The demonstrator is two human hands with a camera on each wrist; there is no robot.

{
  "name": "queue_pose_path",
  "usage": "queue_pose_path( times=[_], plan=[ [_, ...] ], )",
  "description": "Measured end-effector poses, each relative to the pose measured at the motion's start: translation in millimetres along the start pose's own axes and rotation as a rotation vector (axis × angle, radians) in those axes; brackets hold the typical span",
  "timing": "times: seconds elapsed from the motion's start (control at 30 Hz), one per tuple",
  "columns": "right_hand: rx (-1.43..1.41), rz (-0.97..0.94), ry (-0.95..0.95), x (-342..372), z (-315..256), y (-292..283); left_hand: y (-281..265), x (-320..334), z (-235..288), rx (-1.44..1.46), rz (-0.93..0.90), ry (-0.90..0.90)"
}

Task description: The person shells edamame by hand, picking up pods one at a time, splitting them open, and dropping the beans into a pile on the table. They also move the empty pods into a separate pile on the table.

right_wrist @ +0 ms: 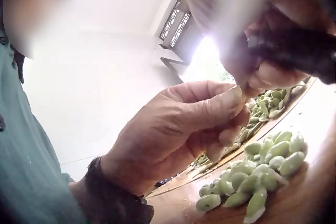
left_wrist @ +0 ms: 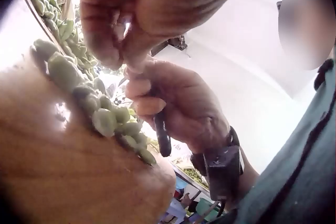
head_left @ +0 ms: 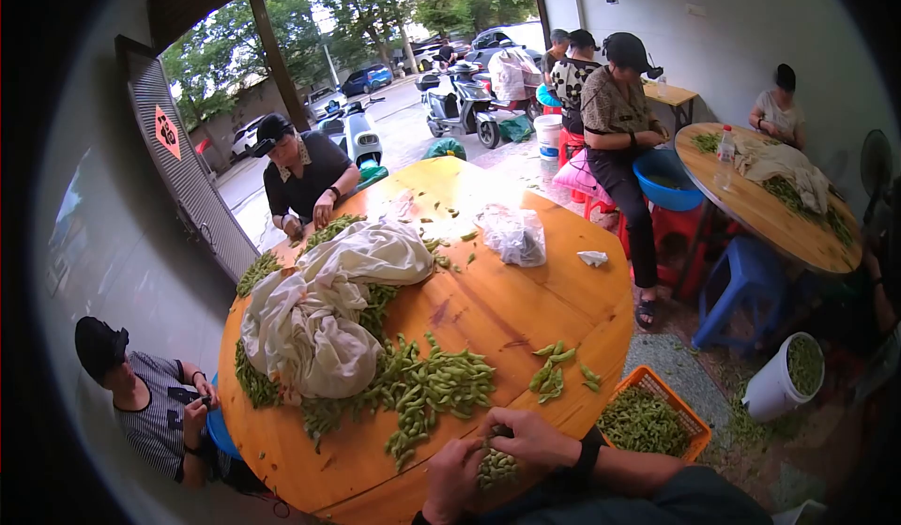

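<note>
Between both hands a small greenish piece (right_wrist: pixel 243 84), probably a pod, is mostly hidden by the fingertips. My left hand (head_left: pixel 453 478) pinches it with thumb and fingers, seen side-on in the right wrist view (right_wrist: pixel 178 129). Touching it, my right hand (head_left: pixel 533 441) grips a short black tool (left_wrist: pixel 163 132), its fingers curled round it (left_wrist: pixel 184 103). Below the hands, pale green shelled beans (head_left: pixel 497 469) lie in a small heap at the table's near edge, close up in the right wrist view (right_wrist: pixel 252 176). Unshelled green pods (head_left: pixel 441 381) are piled just beyond.
A crumpled white cloth (head_left: pixel 324 337) covers part of the pods on the orange wooden table (head_left: pixel 479 309). Loose pods (head_left: pixel 552 375) and a plastic bag (head_left: pixel 511 234) lie rightward. An orange basket of pods (head_left: pixel 648 422) stands beside the table. Several people sit around this and another table (head_left: pixel 798 220).
</note>
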State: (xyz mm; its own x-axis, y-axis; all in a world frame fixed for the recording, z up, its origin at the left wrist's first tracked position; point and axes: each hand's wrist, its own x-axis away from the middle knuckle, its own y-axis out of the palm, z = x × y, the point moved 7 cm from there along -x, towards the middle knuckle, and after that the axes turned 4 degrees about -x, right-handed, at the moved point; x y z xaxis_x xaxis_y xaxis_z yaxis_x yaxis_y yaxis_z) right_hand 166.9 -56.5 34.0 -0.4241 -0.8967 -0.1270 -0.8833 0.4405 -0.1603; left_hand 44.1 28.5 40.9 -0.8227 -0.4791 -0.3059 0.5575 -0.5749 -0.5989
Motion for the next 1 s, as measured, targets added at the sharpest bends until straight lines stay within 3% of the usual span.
queue_pose_path(
  times=[0.27,0.37,0.43,0.5,0.57,0.63,0.77,0.83,0.9,1.0],
  plan=[
    [-0.04,0.025,0.024,-3,15,1,6,4,-9,0.033,0.036,-0.033],
    [-0.211,0.013,0.089,0,17,2,14,8,-25,0.157,0.05,-0.125],
    [-0.262,0.002,0.14,1,20,3,23,14,-44,0.456,0.026,-0.394],
    [-0.314,-0.011,0.193,2,26,6,25,12,-42,0.507,0.019,-0.434],
    [-0.186,0.003,-0.127,0,12,5,25,9,-35,0.556,0.011,-0.471],
    [-0.138,-0.009,-0.107,1,11,7,27,9,-30,0.698,-0.003,-0.587],
    [-0.136,-0.133,-0.05,4,0,5,22,6,-27,0.602,-0.076,-0.55],
    [-0.09,-0.122,-0.057,4,1,-3,26,11,-45,0.846,-0.019,-0.703],
    [-0.045,-0.108,-0.064,4,5,-14,24,10,-58,0.887,-0.034,-0.715],
    [0.484,0.278,-0.224,8,0,-59,8,0,-34,0.778,0.012,-0.595]
  ],
)
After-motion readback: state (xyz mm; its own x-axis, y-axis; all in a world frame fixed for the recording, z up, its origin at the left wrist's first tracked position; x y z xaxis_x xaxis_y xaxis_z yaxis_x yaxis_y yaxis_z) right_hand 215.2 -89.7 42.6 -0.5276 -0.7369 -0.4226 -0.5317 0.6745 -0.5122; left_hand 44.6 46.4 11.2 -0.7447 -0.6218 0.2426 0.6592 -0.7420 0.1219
